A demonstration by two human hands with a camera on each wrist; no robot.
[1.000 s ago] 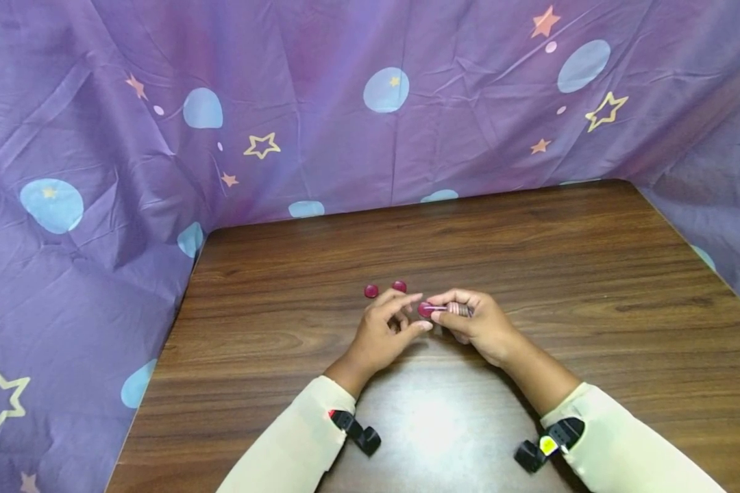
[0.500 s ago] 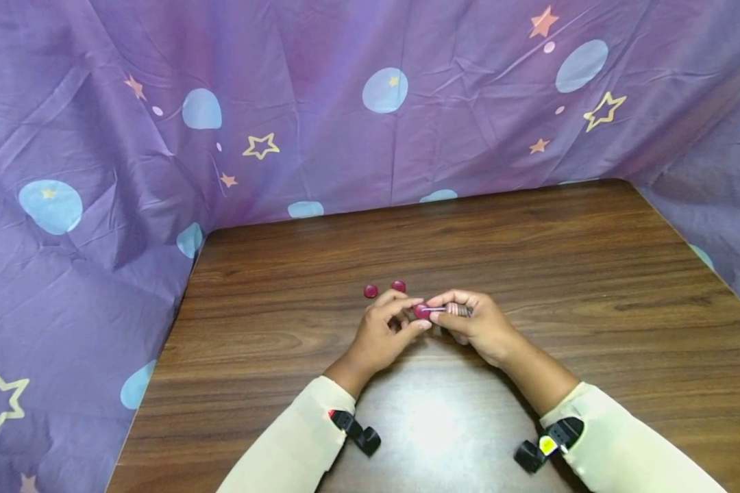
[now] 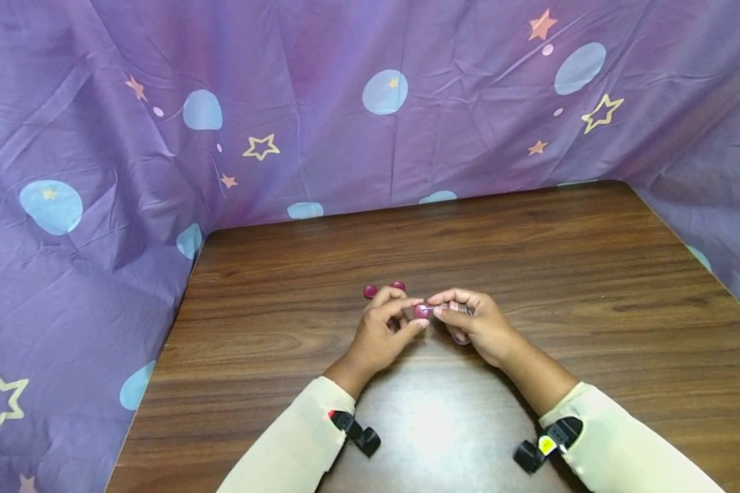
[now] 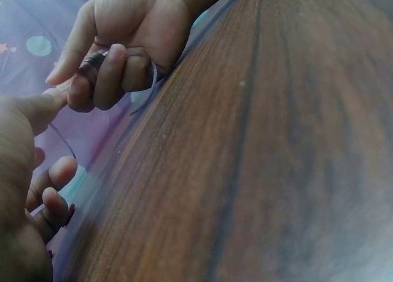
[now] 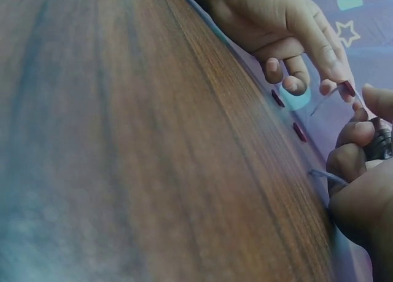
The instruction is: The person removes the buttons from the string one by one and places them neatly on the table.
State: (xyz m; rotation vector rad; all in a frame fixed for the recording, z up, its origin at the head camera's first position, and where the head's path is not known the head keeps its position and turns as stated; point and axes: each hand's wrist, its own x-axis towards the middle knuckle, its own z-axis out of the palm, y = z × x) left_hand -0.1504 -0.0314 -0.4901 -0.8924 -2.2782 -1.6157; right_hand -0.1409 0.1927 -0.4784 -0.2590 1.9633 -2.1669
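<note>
A maroon button [image 3: 421,313] is pinched between the thumb and index finger of my left hand [image 3: 376,335]. A thin lilac string [image 3: 430,308] runs from the button to my right hand [image 3: 484,330], and in the right wrist view a length of it shows on the button's far side. The curled fingers of my right hand grip a small striped cylinder [image 5: 382,137], apparently a stack of discs, partly covered by the thumb. From below that hand a string end [image 4: 152,85] hangs out. Two more maroon buttons, one round [image 3: 370,292] and one partly hidden [image 3: 397,285], lie beyond my left hand.
The brown wood-grain table [image 3: 271,274] reaches to a purple cloth [image 3: 321,123] with stars and blue spots at the back and sides. Black straps with cameras sit on both sleeved wrists, and a bright glare lies on the table between the forearms.
The button has passed from the right fingertips into the left thumb and index finger, moving slightly left. The right thumb now covers more of the striped cylinder.
</note>
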